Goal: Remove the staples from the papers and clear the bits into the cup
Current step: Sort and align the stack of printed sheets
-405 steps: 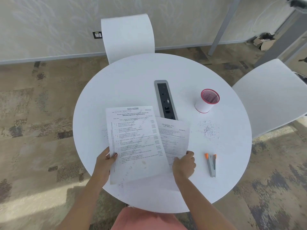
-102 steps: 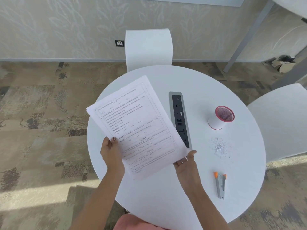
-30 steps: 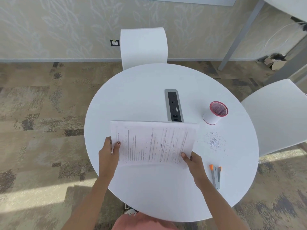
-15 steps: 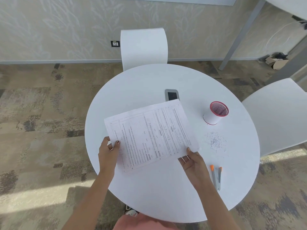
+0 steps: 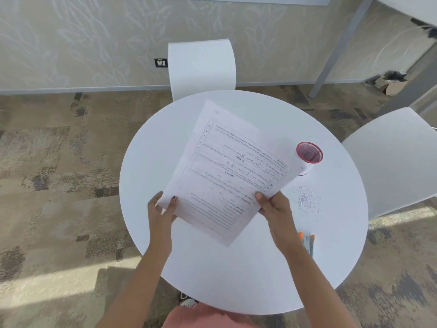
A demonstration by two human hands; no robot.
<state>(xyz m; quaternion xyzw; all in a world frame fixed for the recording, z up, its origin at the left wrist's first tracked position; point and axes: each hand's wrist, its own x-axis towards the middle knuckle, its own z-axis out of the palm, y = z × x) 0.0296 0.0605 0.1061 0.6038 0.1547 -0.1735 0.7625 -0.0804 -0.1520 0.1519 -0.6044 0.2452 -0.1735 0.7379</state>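
White round tabletop point(image 5: 236, 275) fills the middle of the view, with mottled beige-and-brown carpet point(image 5: 59, 185) all around it. Two white moulded chairs are pulled up to it: one at the far side point(image 5: 202, 65), one off to the right point(image 5: 390, 157).

Above the table is a stack of printed white papers point(image 5: 227, 171), lifted clear of the surface and turned on a diagonal. The printed side faces up, the text runs upside down to the camera, and one corner points toward the far chair. Its right corner overlaps the view of the cup's base.

Both hands are on the sheets. The left hand point(image 5: 162, 211) pinches the near-left corner, thumb on top and fingers curled beneath. The right hand point(image 5: 275, 208) clamps the near-right edge the same way – thumb pressed on the print, fingers tucked under the stack.

Right of the papers, a white paper cup with a red rim point(image 5: 308, 155) stands upright on the table. Near the right forearm lies a grey tool with orange tips point(image 5: 307, 242), flat on the tabletop and partly hidden by the arm. Between that tool and the cup – touching neither – sits a scatter of tiny silvery staple bits point(image 5: 306, 200), loose on the bare surface, just beside the right hand.
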